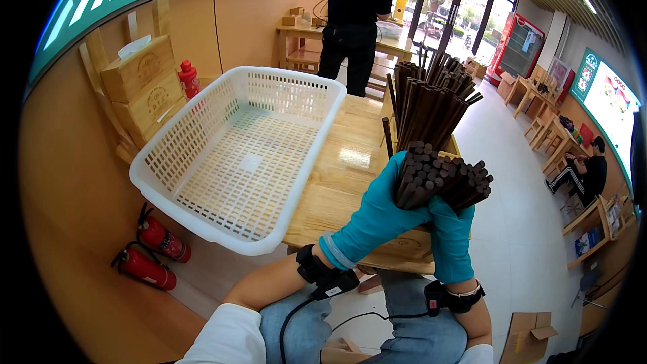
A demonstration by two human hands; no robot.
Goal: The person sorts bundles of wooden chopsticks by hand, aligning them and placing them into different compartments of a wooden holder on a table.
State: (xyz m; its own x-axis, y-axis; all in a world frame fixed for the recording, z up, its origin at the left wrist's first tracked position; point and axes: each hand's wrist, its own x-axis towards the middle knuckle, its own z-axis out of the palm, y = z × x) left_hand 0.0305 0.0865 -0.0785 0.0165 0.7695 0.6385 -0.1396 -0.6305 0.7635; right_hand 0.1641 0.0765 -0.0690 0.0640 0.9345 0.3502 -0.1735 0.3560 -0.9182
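Both my hands wear teal gloves and grip one thick bundle of dark brown chopsticks [437,177], their blunt ends facing me. My left hand [384,199] wraps the bundle's left side, and my right hand [452,227] holds it from the right and below. Just beyond, many more dark chopsticks [429,111] stand on end, fanned out, apparently in a wooden box [404,245] partly hidden by my hands. To the left, a white perforated plastic basket [247,245] rests on the wooden table [323,202]; no chopsticks are visible inside it.
Wooden tissue boxes [146,86] and a red bottle [188,80] stand beyond the basket. Two fire extinguishers [151,268] are on the floor at left. A person [356,15] stands ahead at another table; another person [589,172] sits at right. A cardboard box [525,336] lies lower right.
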